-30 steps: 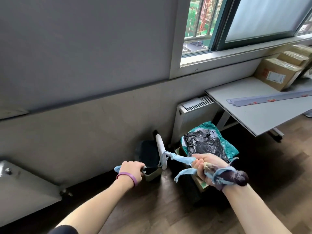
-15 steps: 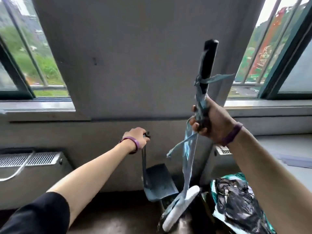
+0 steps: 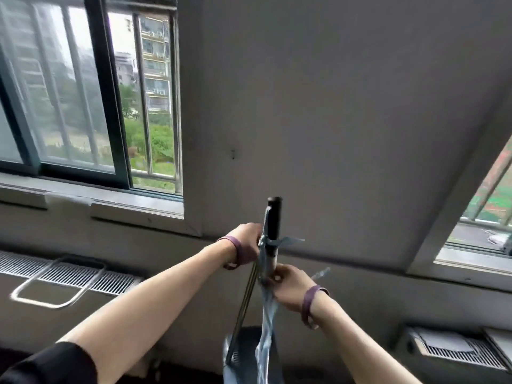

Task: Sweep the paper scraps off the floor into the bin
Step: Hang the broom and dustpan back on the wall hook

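Note:
The broom's black handle [image 3: 274, 220] stands upright in front of the grey wall, with pale blue strips of cloth [image 3: 267, 328] tied around it and hanging down. My right hand [image 3: 288, 289] grips the shaft below the black grip. My left hand [image 3: 246, 242] is closed at the top of the dustpan's thin metal handle [image 3: 246, 297], right beside the broom. The dark dustpan [image 3: 243, 353] hangs low against the wall. No paper scraps, floor or bin are in view.
A window with bars [image 3: 91, 101] is at the left above a sill [image 3: 116, 200]. Radiator grilles sit low at the left [image 3: 69, 275] and right [image 3: 454, 350]. A second window [image 3: 487, 217] is at the right.
The view has tilted further up, so the bags and broom head are out of sight. My two hands have come together, bringing the dustpan handle against the broom handle.

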Demonstrator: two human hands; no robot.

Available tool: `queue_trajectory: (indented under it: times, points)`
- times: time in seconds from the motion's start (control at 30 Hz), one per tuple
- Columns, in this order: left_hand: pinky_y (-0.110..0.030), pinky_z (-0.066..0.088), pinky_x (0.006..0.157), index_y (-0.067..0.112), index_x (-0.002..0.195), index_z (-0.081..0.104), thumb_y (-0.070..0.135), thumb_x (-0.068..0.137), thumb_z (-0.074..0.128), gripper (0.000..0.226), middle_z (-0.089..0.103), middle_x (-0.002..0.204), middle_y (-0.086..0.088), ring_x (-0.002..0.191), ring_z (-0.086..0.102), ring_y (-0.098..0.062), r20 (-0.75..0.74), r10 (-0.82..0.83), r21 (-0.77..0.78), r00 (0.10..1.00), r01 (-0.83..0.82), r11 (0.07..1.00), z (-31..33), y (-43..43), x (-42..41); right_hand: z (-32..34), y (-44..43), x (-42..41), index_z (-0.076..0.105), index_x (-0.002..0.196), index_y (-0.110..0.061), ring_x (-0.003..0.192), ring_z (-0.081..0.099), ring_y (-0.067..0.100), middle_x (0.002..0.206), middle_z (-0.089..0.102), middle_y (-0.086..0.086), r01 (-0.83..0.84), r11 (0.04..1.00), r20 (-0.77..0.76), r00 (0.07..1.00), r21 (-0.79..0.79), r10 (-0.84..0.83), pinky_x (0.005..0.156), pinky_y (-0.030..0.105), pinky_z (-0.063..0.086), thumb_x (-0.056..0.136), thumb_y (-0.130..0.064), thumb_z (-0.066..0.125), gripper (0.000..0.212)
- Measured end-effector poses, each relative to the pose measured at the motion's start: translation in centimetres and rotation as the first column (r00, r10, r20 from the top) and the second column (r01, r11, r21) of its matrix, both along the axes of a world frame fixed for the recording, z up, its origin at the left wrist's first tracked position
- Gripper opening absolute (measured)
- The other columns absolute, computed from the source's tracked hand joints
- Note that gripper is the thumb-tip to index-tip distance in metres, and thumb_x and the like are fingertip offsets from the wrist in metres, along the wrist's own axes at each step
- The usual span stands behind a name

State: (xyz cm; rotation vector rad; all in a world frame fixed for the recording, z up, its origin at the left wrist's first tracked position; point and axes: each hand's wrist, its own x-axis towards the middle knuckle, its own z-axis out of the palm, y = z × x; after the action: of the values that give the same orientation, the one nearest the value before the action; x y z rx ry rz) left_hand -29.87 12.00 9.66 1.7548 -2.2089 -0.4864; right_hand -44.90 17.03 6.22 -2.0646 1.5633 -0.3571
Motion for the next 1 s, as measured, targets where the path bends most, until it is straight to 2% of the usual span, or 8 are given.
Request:
queue_trajectory:
  times: [0.13,0.27,0.5,0.57,0.67,0.77,0.87,1.0]
  points:
    - [-0.03,0.053,0.08,0.027,0.086,0.059,0.043,0.074,0.059,0.02,0.065,0.083,0.011,0.085,0.065,-0.019,-0.075,-0.086,-0.067,0.993,0.081,0.995,1.4,-2.0,4.3,-1.7,-2.6,4.3,0.067,0.083,-0.039,0.116,0.04,0.024,0.119,0.049,0.0,-0.058,0.99,-0.16,0.986,-0.131,0.037,0.098,0.029,0.034,0.071,-0.067,0.044,0.038]
    - [-0.014,0.046,0.078,0.013,0.11,0.064,0.022,0.081,0.073,0.031,0.068,0.092,0.006,0.081,0.058,-0.004,-0.259,-0.211,-0.067,0.943,0.2,0.977,3.4,-3.2,8.5,-0.3,-3.9,9.0,0.07,0.08,-0.016,0.071,0.057,-0.006,0.08,0.063,-0.008,-0.132,0.99,0.284,0.948,-0.056,0.143,0.066,0.01,0.043,0.076,-0.033,0.07,0.017]
    - [-0.022,0.045,0.066,0.017,0.071,0.06,0.02,0.08,0.059,0.009,0.068,0.081,0.0,0.074,0.059,-0.02,-0.003,-0.248,-0.169,0.969,0.244,0.955,4.2,-6.7,15.4,-0.7,-7.4,15.7,0.063,0.086,-0.012,0.069,0.053,-0.007,0.078,0.059,-0.011,-0.058,0.968,0.469,0.867,-0.245,0.17,0.064,0.008,0.039,0.069,-0.062,0.06,0.053]
    - [-0.022,0.045,0.071,0.021,0.077,0.064,0.011,0.083,0.05,0.018,0.07,0.088,0.0,0.082,0.062,-0.019,-0.22,-0.187,-0.208,0.958,0.141,0.968,3.7,-7.5,17.2,-0.7,-8.9,16.0,0.063,0.08,-0.008,0.066,0.051,-0.003,0.073,0.06,-0.012,0.027,0.954,0.545,0.826,-0.298,0.147,0.063,0.014,0.043,0.069,-0.078,0.054,0.072]
    - [-0.029,0.051,0.075,0.024,0.075,0.06,-0.012,0.074,0.039,0.042,0.069,0.078,0.005,0.077,0.064,-0.015,-0.674,0.033,-0.182,0.738,-0.21,0.961,1.0,-8.5,19.5,0.2,-10.9,16.0,0.06,0.085,0.005,0.071,0.055,0.007,0.077,0.063,0.004,0.048,0.947,0.599,0.784,-0.319,0.162,0.068,0.029,0.049,0.07,-0.081,0.052,0.088]
    - [-0.025,0.042,0.058,0.017,0.075,0.051,-0.016,0.069,0.037,0.036,0.063,0.073,-0.002,0.063,0.055,-0.015,-0.744,0.218,0.101,0.631,-0.216,0.971,-2.4,-8.7,19.9,1.6,-13.0,17.0,0.063,0.084,0.002,0.075,0.059,0.016,0.083,0.063,0.016,0.087,0.921,0.577,0.8,-0.381,0.164,0.073,0.032,0.05,0.071,-0.082,0.047,0.087]
    - [-0.018,0.046,0.062,0.016,0.088,0.056,-0.001,0.064,0.047,0.031,0.063,0.083,0.001,0.074,0.059,-0.009,-0.72,0.012,0.215,0.694,0.206,0.955,-4.1,-8.3,18.7,2.5,-14.8,18.2,0.064,0.081,-0.009,0.078,0.058,-0.005,0.081,0.061,-0.005,0.094,0.899,0.538,0.825,-0.429,0.171,0.068,0.013,0.046,0.068,-0.088,0.038,0.083]
    - [-0.026,0.053,0.078,0.004,0.096,0.067,0.014,0.086,0.058,0.017,0.063,0.083,0.004,0.076,0.059,-0.005,-0.457,-0.142,0.075,0.878,0.197,0.978,-3.7,-10.6,18.0,2.5,-17.2,19.6,0.067,0.093,-0.013,0.076,0.06,-0.005,0.086,0.062,-0.01,0.054,0.895,0.506,0.839,-0.443,0.2,0.067,0.008,0.045,0.065,-0.092,0.03,0.091]
